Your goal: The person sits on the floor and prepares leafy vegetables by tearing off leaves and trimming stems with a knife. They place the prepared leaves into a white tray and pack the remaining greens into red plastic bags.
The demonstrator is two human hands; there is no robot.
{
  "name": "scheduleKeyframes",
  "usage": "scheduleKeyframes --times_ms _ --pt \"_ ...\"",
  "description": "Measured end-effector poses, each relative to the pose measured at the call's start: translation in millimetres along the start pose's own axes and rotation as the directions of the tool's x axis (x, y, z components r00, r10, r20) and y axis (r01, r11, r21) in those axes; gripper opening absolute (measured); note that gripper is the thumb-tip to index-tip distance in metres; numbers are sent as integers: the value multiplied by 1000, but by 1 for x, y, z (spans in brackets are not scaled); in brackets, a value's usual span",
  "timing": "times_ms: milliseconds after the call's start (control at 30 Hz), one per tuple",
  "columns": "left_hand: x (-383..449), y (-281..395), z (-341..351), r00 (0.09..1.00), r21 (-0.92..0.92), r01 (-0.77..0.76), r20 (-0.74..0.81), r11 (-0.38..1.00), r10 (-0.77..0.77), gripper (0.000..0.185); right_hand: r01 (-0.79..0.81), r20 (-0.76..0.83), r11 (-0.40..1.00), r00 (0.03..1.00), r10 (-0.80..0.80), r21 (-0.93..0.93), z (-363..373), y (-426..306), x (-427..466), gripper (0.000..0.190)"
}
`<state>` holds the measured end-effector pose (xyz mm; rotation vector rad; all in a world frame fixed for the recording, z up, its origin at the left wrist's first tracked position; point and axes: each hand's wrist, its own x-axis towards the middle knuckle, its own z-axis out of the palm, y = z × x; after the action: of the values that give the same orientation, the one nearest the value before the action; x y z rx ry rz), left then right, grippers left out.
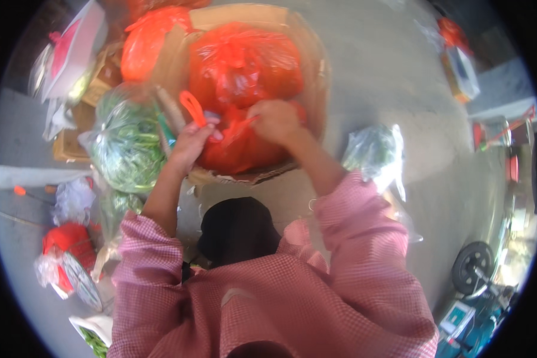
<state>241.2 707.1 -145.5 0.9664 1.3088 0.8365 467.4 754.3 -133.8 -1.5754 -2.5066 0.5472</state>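
Note:
A large cardboard box [315,76] stands open in front of me with filled red plastic bags in it. My left hand [197,141] grips a looped orange-red handle [191,107] at the left of the nearer red bag [246,150]. The fingers of my right hand [273,120] pinch the upper part of that same bag. Behind it in the box sits another full red bag [246,62], gathered at its top. What the red bags hold cannot be made out. Left of the box, close to my left forearm, lies a clear plastic bag of green leafy vegetables [127,143].
Another red bag [147,44] leans outside the box at its upper left, near a white container [78,53]. A clear bag with greens [373,150] lies on the floor at right. A black wheel [473,267] is at lower right, a round fan-like object [81,281] at lower left.

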Motion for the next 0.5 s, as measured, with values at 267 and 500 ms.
scheduleKeyframes --times_ms 267,500 --pt "-6 -4 31 952 678 -264 298 686 71 69 -18 -84 901 995 61 433 -32 27 -20 25" --pt "-2 25 -21 954 519 -222 290 826 75 25 103 -132 977 988 -79 187 -32 49 -29 15"
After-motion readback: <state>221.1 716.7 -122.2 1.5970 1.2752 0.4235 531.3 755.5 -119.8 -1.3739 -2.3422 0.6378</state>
